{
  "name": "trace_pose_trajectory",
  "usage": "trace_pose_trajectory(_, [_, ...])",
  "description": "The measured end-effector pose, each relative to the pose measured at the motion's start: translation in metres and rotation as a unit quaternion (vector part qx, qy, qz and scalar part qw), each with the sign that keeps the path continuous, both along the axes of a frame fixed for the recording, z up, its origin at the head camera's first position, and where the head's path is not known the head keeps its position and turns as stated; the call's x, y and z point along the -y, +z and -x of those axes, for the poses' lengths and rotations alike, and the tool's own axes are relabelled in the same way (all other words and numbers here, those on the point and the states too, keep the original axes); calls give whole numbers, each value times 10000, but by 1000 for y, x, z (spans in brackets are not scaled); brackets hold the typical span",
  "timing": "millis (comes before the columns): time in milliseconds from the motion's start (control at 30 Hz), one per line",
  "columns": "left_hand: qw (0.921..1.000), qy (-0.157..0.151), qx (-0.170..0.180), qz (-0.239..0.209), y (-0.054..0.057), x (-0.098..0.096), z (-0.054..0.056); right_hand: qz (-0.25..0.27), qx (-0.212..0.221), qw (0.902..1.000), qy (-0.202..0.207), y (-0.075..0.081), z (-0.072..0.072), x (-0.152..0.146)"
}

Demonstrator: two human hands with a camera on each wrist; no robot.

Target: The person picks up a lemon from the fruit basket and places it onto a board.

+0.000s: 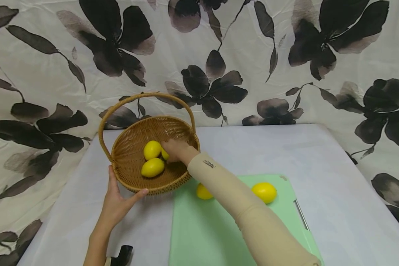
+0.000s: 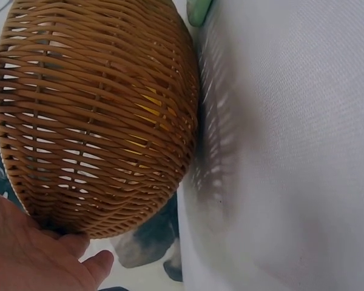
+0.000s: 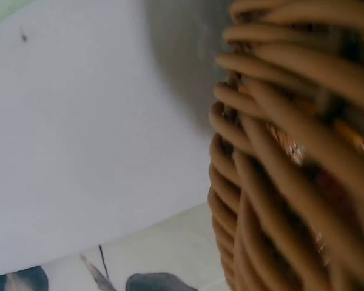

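A brown wicker basket [image 1: 133, 177] with an arched handle is tilted so its inside faces me. My left hand [image 1: 118, 205] holds its left and front rim, thumb along the front; in the left wrist view the fingers [image 2: 73, 245] lie against the wicker [image 2: 97, 103]. Inside lie two yellow lemons, an upper lemon [image 1: 152, 150] and a lower lemon [image 1: 153, 167]. Beside them my right hand [image 1: 177, 150] reaches in over the right rim and grips a third lemon [image 1: 164, 154], mostly covered by the hand. Only wicker [image 3: 291, 121] fills the right wrist view's right side.
A light green cutting board [image 1: 199, 229] with a metal handle lies to the right of the basket. On it are a lemon [image 1: 204, 191] partly behind my right sleeve and another lemon [image 1: 264, 192]. A white cloth [image 1: 252, 147] covers the table; a floral curtain [image 1: 252, 55] hangs behind.
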State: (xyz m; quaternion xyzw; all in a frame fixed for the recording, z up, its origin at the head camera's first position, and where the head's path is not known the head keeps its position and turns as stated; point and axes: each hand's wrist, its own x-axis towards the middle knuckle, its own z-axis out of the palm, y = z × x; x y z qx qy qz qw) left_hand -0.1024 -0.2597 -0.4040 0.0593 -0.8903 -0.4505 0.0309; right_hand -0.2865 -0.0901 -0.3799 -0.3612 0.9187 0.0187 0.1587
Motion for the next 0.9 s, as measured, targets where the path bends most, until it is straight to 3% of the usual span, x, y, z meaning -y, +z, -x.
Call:
trace_pose_trajectory(267, [9999, -61, -151, 44, 3, -6, 1, 156, -214, 9996, 102, -3, -5, -6])
trace_pose_trajectory(633, [10000, -52, 2, 17, 4, -8, -1, -47, -197, 9988, 437, 4, -5, -17])
trace_pose_trajectory(900, [9998, 20, 184, 69, 5, -4, -1, 531, -245, 9966, 579, 15, -12, -25])
